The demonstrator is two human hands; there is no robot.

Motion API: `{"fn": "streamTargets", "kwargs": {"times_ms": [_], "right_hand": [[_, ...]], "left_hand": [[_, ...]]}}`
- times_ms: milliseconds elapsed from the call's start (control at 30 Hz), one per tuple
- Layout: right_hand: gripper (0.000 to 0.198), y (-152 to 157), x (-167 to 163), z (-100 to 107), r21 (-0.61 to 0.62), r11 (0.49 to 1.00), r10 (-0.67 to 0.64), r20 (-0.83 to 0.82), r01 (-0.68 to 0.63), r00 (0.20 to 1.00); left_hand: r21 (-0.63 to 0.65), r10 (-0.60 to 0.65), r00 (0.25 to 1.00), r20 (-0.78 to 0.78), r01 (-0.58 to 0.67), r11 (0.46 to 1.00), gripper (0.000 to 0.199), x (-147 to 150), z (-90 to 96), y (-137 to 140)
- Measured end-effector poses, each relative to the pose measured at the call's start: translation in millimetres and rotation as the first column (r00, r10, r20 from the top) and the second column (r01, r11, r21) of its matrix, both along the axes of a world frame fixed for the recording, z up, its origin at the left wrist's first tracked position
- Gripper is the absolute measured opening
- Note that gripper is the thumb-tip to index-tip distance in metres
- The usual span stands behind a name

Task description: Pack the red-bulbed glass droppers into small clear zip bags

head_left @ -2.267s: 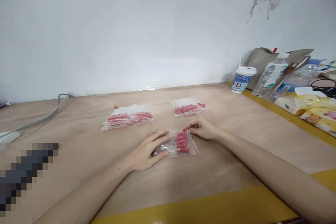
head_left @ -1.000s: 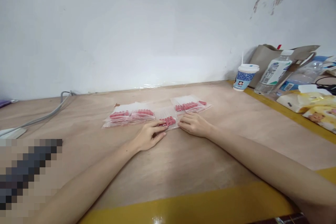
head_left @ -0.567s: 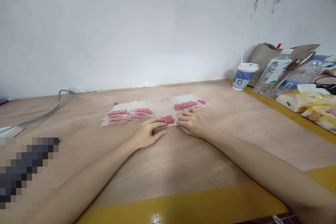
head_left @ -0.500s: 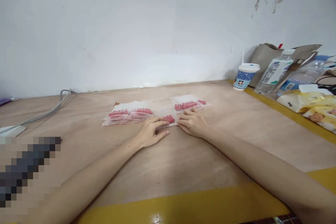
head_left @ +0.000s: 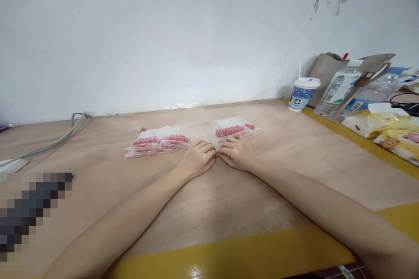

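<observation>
A small clear plastic bag [head_left: 203,135] lies at the middle of the table, its near edge between my two hands. My left hand [head_left: 200,157] is closed on that edge, fingers bent and covering the red pieces inside. From the other side my right hand [head_left: 237,153] grips the same edge, its fingertips almost touching the left ones. To the left, two overlapping stacks of similar bags [head_left: 153,148] hold rows of red, capsule-like pieces [head_left: 176,138]. Another stack of bags [head_left: 234,127] with red pieces rests just beyond my right hand.
Brown paper [head_left: 196,209] covers the table, with yellow tape [head_left: 229,248] along its edges. At the right stand a paper cup [head_left: 303,93] with a straw, a plastic bottle [head_left: 338,87], a grey bag [head_left: 322,69] and yellow packets [head_left: 376,120]. A grey cable [head_left: 59,141] runs at the left.
My left hand has slid right along the bag's near edge and closed there, next to the right fingertips. The bag's red pieces, visible before, are now covered. My right hand has barely moved.
</observation>
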State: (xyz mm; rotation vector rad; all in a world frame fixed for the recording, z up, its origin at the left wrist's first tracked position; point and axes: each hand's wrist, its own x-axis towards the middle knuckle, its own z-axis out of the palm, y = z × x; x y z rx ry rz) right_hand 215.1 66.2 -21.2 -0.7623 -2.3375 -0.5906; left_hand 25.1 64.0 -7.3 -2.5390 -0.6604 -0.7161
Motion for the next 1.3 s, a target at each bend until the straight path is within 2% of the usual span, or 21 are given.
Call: {"fn": "streamTargets", "kwargs": {"times_ms": [333, 700, 967, 1167, 1300], "right_hand": [[0.023, -2.1, -2.4, 4.5, 0.075, 0.997, 0.027, 0.028, -0.029, 0.999], [0.022, -4.3, 0.2, 4.9, 0.062, 0.997, 0.037, -0.003, -0.037, 0.999], [0.021, -5.2, 0.5, 4.9, 0.059, 0.998, 0.035, -0.021, -0.033, 0.999], [0.022, -5.4, 0.3, 5.9, 0.041, 0.999, 0.032, -0.019, -0.031, 0.999], [0.022, -5.7, 0.2, 5.8, 0.013, 0.999, 0.039, -0.017, -0.039, 0.999]], "left_hand": [[0.085, -0.021, 0.999, -0.046, 0.025, 0.996, 0.017, -4.1, 1.6, 1.1], [0.124, -0.009, 1.000, -0.021, 0.011, 0.992, 0.014, -41.4, 8.5, -14.4], [0.107, 0.094, 0.995, -0.015, -0.092, 0.990, 0.019, -52.7, 8.2, -21.3], [0.091, 0.190, 0.980, -0.053, -0.185, 0.979, 0.029, -56.3, 5.2, -21.1], [0.091, 0.212, 0.973, -0.096, -0.203, 0.975, 0.033, -56.3, 5.4, -23.8]]}}
